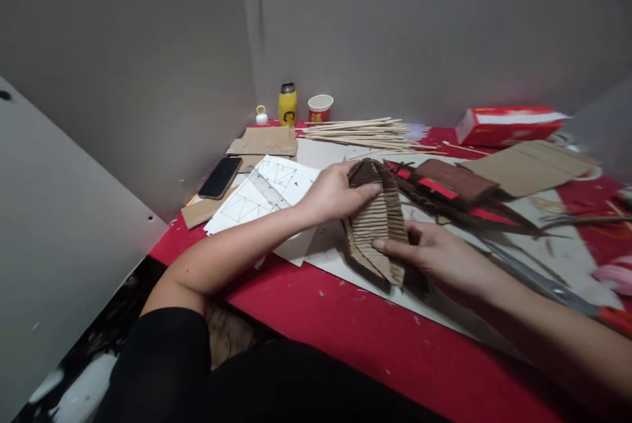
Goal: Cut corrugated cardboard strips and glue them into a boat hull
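Both hands grip a curved piece of corrugated cardboard [368,222], its ridges facing up and its lower end narrowed to a point. My left hand [340,193] is closed on the upper left edge, thumb lying across the ridges. On the lower right side, my right hand [424,248] pinches it with the thumb on top; its other fingers are partly hidden behind the piece. The cardboard is held tilted above the white board on the table. Just right of it lies a brown cardboard construction [454,183] with red patches.
Left of the hands are a paper with drawn trusses [247,206], a clear ruler [266,186] and a phone [220,177]. Behind lie thin wooden sticks [355,132], a yellow bottle [287,104] and a paper cup [320,108]. Scissors [548,285] rest beside the right forearm.
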The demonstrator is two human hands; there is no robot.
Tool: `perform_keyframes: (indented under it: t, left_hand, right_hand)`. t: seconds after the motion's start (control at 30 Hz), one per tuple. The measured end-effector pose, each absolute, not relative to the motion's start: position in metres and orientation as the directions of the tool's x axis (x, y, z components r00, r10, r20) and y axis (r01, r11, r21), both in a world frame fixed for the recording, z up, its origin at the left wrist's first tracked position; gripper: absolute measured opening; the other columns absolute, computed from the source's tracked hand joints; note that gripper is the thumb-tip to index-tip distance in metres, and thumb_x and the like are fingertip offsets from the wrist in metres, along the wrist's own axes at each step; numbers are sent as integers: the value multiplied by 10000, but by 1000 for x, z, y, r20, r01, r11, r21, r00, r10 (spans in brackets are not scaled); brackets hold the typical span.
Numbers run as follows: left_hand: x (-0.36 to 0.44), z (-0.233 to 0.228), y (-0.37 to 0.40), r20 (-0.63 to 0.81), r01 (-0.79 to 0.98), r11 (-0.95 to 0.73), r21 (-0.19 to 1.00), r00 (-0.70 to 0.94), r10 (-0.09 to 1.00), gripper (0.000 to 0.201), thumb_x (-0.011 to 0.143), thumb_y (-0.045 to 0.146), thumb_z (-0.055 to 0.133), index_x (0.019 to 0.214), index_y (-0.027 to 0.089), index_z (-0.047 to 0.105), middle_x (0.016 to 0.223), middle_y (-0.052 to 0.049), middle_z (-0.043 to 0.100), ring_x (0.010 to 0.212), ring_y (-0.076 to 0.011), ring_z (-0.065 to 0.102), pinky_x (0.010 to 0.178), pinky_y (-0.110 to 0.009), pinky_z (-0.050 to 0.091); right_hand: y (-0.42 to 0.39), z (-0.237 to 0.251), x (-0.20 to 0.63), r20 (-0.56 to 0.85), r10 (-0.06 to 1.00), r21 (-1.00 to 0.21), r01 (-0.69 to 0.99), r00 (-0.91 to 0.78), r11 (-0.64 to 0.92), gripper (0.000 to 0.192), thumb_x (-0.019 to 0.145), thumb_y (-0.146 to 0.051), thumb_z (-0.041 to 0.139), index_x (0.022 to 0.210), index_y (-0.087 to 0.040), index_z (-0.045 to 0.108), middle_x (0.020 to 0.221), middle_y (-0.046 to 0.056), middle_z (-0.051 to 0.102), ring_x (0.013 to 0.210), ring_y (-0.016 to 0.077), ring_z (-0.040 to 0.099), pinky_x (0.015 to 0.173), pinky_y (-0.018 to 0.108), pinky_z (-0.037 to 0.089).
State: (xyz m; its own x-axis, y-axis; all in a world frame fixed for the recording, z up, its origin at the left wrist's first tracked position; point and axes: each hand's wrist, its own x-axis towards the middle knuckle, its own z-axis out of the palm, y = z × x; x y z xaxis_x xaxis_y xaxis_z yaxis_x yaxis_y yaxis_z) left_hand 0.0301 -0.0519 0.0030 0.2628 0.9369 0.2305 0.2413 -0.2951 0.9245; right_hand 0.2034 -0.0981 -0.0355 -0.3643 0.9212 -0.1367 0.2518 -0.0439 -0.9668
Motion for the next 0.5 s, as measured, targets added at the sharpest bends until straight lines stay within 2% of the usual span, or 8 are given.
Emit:
perform_keyframes:
  t: [0.13,0.3,0.43,0.5]
  left_hand:
    - [29,6,-47,217,166,-275,947,302,928,155,702,26,646,819,123,675,840,-37,701,812,-170,628,835,-316,489]
    - [28,-7,-20,126,88,-161,983,313,941,126,691,112,688,812,136,661,767,0,677,722,-158,605,755,-319,494]
    - [25,-19,-10,0,55,-16,998,275,961,153,661,168,719,798,137,659,773,-15,699,720,-171,632,767,-345,512]
    - [21,-25,-7,-46,37,39,999,243,969,161,650,176,726,795,140,666,796,-24,710,736,-177,645,793,-359,515]
  right_hand:
    - [-96,-36,203,-203,917,-971,188,-342,-145,250,647,-337,757,800,-171,650,799,62,737,743,224,687,740,360,550]
    - [-84,-35,204,-254,925,-964,156,-284,-216,147,700,-242,710,796,-149,648,738,40,720,659,158,662,675,287,551]
    - [-85,-23,214,-266,918,-960,172,-295,-223,193,834,-330,627,838,-138,645,690,37,682,586,148,638,576,276,559]
    - [-91,-16,224,-200,945,-958,255,-257,-133,272,900,-383,554,959,-138,654,773,60,697,604,162,649,544,288,563]
